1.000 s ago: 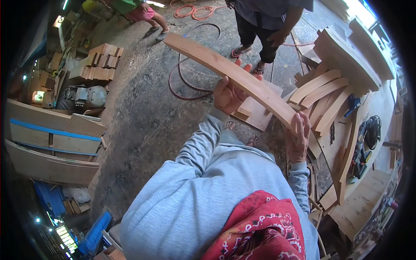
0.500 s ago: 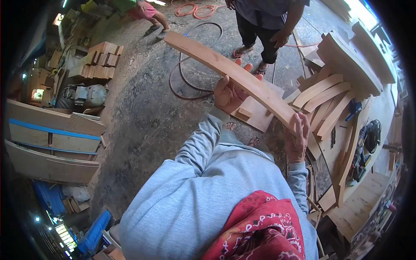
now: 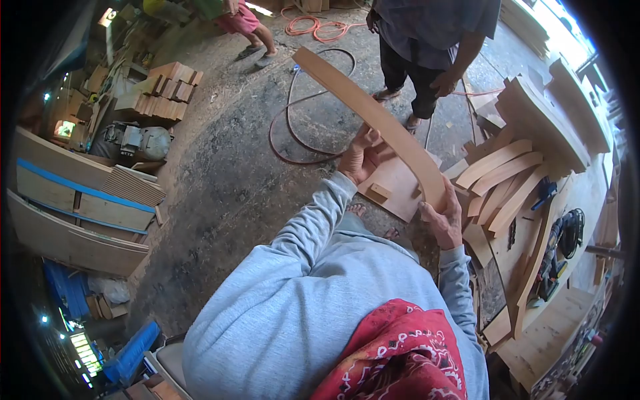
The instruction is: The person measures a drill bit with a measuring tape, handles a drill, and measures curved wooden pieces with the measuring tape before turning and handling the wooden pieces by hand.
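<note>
A long curved wooden board (image 3: pixel 380 119) is held up in front of me in both hands. My left hand (image 3: pixel 360 157) grips it near its middle from below, the fingers partly hidden behind the wood. At the near end, my right hand (image 3: pixel 443 217) is closed around the board, thumb on the near side. The far end points up and to the left, over the floor. Beneath the board lies a flat wooden panel (image 3: pixel 400 183) with a small wooden block (image 3: pixel 379 193) on it.
Several curved wooden pieces (image 3: pixel 503 167) and a power drill (image 3: pixel 552 257) lie on the bench at right. A person (image 3: pixel 427 47) stands ahead; another person's legs (image 3: pixel 250 33) show farther left. A hose (image 3: pixel 288 127) loops over the floor. Stacked wood blocks (image 3: pixel 160 90) sit at left.
The board has been turned in my hands, so its curve and wide face now look different. My right hand has shifted slightly left and its grip has changed. The view has shifted a little.
</note>
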Demonstrator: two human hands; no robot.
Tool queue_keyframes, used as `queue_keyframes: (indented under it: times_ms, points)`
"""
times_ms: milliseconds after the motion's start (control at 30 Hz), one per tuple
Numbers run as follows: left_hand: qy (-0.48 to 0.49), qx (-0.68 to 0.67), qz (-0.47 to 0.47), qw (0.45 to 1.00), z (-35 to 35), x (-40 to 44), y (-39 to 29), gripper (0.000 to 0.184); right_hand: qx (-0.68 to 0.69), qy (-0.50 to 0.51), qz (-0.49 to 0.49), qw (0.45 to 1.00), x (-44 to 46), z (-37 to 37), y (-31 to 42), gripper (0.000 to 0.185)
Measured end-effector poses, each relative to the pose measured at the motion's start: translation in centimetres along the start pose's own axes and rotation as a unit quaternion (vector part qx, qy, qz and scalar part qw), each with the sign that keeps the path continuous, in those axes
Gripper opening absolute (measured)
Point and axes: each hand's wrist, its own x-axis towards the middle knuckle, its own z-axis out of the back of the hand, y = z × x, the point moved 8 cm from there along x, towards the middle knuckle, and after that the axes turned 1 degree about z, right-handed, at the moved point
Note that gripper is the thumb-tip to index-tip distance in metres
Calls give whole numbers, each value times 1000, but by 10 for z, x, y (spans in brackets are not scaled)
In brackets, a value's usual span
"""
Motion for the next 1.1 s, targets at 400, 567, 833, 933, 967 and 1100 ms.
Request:
queue_keyframes:
  times_ms: [400,567,833,933,967,1100]
  points:
    - [-26,63,-22,997,49,28,-46,48,41,49,-11,998,27,-45,-1,69]
    - [-28,64,-41,997,73,60,-99,43,96,9,-123,988,11,-29,-43,56]
    - [-72,87,-69,991,106,109,-182,48,85,-56,-249,963,-51,-10,-133,60]
    - [-75,85,-72,991,112,127,-215,50,123,-97,-306,939,-70,-8,-152,57]
    - [-74,84,-70,991,115,133,-224,50,108,-110,-310,938,-77,-1,-162,54]
    - [-83,87,-82,989,123,152,-262,54,97,-160,-330,925,-104,23,-214,45]
